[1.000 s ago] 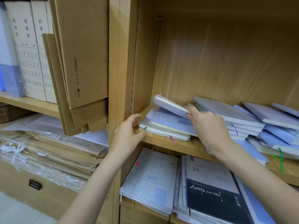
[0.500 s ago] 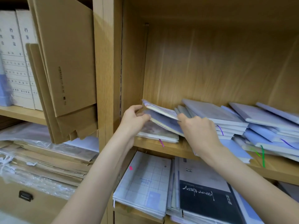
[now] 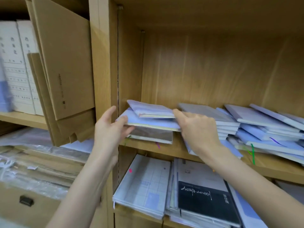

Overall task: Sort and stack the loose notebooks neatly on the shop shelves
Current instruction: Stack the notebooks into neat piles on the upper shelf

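Note:
A small stack of pale blue notebooks (image 3: 151, 120) lies at the left end of the wooden shelf (image 3: 177, 152). Its top notebook (image 3: 149, 108) sits askew, and a plastic-wrapped one (image 3: 151, 134) lies underneath. My left hand (image 3: 109, 129) grips the stack's left end, thumb on the lifted blue cover. My right hand (image 3: 197, 129) holds the same notebooks at their right end, fingers curled over the edge. To the right, several more blue notebooks (image 3: 256, 127) lie in slumped, overlapping piles with coloured ribbon markers hanging out.
The upright shelf divider (image 3: 102, 63) stands just left of my left hand. Brown cardboard folders (image 3: 65, 71) and white file boxes (image 3: 18, 68) fill the left bay. The shelf below holds grid-covered notebooks (image 3: 144, 183) and a black-covered book (image 3: 205, 199).
My left hand has moved from the divider onto the left stack. The tilted top notebook has come down flatter onto the stack, with both hands now at its ends.

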`<state>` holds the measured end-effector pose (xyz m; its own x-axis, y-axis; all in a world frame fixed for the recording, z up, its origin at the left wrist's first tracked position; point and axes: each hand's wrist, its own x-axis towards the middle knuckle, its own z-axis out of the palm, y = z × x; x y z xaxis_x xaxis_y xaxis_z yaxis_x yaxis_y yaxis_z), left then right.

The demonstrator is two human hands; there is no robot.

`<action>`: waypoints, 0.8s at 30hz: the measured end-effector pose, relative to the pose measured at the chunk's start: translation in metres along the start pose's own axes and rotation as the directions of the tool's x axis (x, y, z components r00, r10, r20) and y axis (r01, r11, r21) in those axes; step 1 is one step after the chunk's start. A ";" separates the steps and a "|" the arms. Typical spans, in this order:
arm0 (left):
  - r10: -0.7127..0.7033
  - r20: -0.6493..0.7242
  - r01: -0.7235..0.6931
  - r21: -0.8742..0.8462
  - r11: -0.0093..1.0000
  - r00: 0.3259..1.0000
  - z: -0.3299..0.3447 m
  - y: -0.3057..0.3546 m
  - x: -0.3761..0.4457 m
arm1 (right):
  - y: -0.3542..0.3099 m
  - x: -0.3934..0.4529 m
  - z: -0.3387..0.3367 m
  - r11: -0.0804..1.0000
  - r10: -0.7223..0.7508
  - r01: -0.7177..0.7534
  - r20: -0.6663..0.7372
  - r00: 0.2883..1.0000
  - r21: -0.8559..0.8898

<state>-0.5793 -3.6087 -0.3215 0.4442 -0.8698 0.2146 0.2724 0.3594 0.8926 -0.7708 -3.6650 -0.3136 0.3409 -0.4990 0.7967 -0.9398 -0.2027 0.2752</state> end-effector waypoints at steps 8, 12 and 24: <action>-0.055 0.271 -0.031 0.301 0.953 0.961 -0.030 -0.022 -0.017 | -0.008 -0.019 -0.024 0.974 -0.190 0.147 0.268 0.944 0.175; 0.048 0.257 -0.124 0.287 0.950 0.965 -0.021 -0.023 -0.015 | -0.001 -0.023 -0.024 0.939 -0.238 0.122 0.353 0.905 0.322; 0.622 0.319 -0.684 0.504 0.528 0.715 0.027 0.004 -0.015 | 0.036 -0.004 -0.034 0.827 0.013 0.156 -0.295 0.955 0.540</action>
<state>-0.6081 -3.6032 -0.3107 0.2145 -0.5066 0.8351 -0.5897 0.6144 0.5242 -0.8069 -3.6418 -0.2889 0.3067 -0.2304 0.9235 -0.7112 -0.7003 0.0615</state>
